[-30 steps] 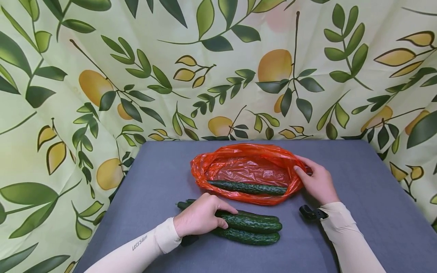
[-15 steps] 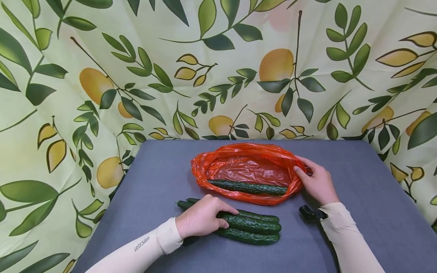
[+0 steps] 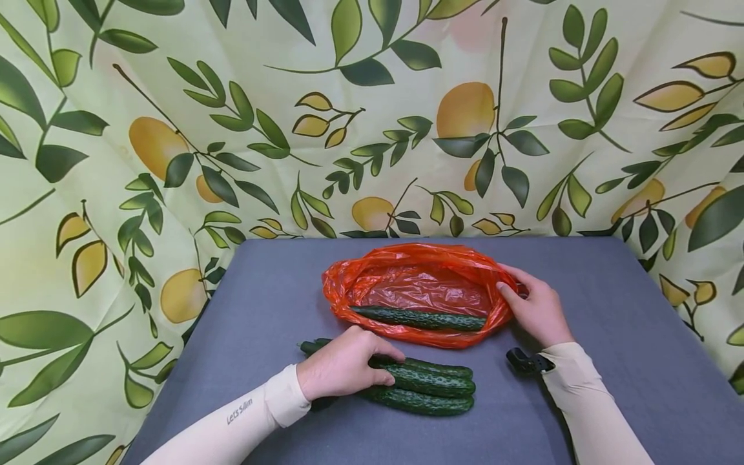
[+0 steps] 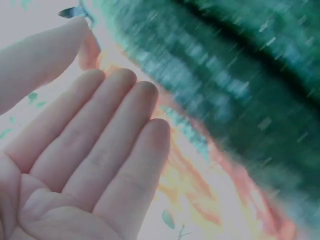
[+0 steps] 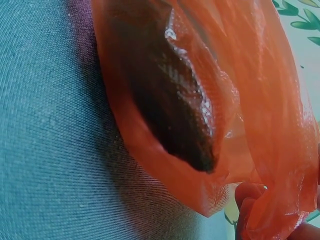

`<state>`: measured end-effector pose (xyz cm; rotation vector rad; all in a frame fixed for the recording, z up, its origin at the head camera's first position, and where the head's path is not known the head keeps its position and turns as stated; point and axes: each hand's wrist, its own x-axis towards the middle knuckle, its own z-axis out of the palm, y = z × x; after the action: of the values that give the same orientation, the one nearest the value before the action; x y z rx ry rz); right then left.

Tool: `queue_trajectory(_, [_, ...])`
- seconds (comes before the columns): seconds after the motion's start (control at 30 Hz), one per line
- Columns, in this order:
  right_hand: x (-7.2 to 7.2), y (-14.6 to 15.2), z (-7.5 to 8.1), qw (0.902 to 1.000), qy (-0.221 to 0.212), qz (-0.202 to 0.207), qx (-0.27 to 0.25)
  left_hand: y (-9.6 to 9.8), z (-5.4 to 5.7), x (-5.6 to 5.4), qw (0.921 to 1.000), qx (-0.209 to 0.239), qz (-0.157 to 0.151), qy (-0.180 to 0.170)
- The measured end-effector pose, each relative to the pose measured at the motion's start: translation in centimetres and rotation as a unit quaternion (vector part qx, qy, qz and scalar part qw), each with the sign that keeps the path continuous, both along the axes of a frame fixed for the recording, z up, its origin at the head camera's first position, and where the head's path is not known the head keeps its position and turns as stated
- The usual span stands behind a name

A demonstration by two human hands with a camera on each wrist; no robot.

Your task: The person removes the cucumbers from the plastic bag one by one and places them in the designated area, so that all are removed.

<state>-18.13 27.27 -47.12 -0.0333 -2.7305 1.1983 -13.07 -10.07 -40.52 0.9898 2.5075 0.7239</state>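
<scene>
An orange-red plastic bag (image 3: pixel 430 254) lies with its mouth spread wide. One dark green cucumber (image 3: pixel 418 318) is inside it, along the near side. Nearer the camera, three more cucumbers (image 3: pixel 436 382) lie side by side on the table. Over their left part is my left hand (image 3: pixel 343 365), which hides their middle in the head view. The left wrist view has its fingers (image 4: pixel 107 160) straight, beside a cucumber (image 4: pixel 235 120). My right hand (image 3: pixel 539 313) pinches the bag's right edge. In the right wrist view, a cucumber (image 5: pixel 170 100) shows through the plastic.
The table (image 3: pixel 273 290) has a grey-blue cover. A cloth (image 3: pixel 372 129) printed with leaves and fruit hangs behind it and at the sides. Close to the bag's right front is a black strap (image 3: pixel 529 361) at the right wrist.
The left thumb has shifted very slightly to the right over the cucumbers. The right hand, the bag and the cucumbers keep their places; the head view has shifted a little.
</scene>
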Motion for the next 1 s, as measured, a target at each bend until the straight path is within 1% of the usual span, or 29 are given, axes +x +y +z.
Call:
queue_trajectory(0.1, [0.1,0.1,0.1,1.0,-0.002,-0.001,-0.001,0.4,0.7,-0.6,0.9999,0.011,-0.001,0.011])
queue_trajectory(0.17, [0.1,0.2,0.1,1.0,-0.002,-0.001,-0.001,0.7,1.1,-1.2,0.9997,0.021,-0.002,0.015])
queue_trajectory(0.23, [0.2,0.3,0.2,1.0,-0.001,-0.002,-0.001,1.2,1.6,-2.0,0.9996,0.027,0.002,0.012])
queue_trajectory(0.33, [0.3,0.4,0.1,1.0,0.0,-0.004,-0.001,2.1,1.9,-3.6,0.9993,0.034,0.008,0.01])
queue_trajectory(0.43, [0.3,0.4,0.0,1.0,-0.001,-0.005,0.0,2.9,1.9,-5.4,0.9992,0.036,0.015,0.0])
queue_trajectory(0.5, [0.2,0.3,0.0,1.0,-0.002,-0.004,-0.001,3.4,1.8,-6.6,0.9988,0.043,0.021,-0.01])
queue_trajectory(0.6, [0.1,0.2,-0.1,1.0,-0.005,-0.002,-0.004,4.0,1.4,-8.2,0.997,0.059,0.03,-0.039])
queue_trajectory(0.73, [0.0,-0.1,-0.1,0.9999,-0.01,0.0,-0.004,4.8,0.3,-9.8,0.9927,0.073,0.043,-0.086])
queue_trajectory(0.8, [0.0,-0.1,-0.2,0.9999,-0.011,-0.001,-0.006,5.3,-0.4,-10.5,0.9907,0.074,0.047,-0.104])
queue_trajectory(0.87, [0.0,-0.1,-0.1,0.9999,-0.011,0.0,-0.009,5.8,-1.0,-10.9,0.9899,0.071,0.048,-0.113])
queue_trajectory(1.0, [0.1,-0.1,-0.2,0.9998,-0.01,-0.001,-0.015,6.7,-1.8,-11.3,0.992,0.052,0.045,-0.106])
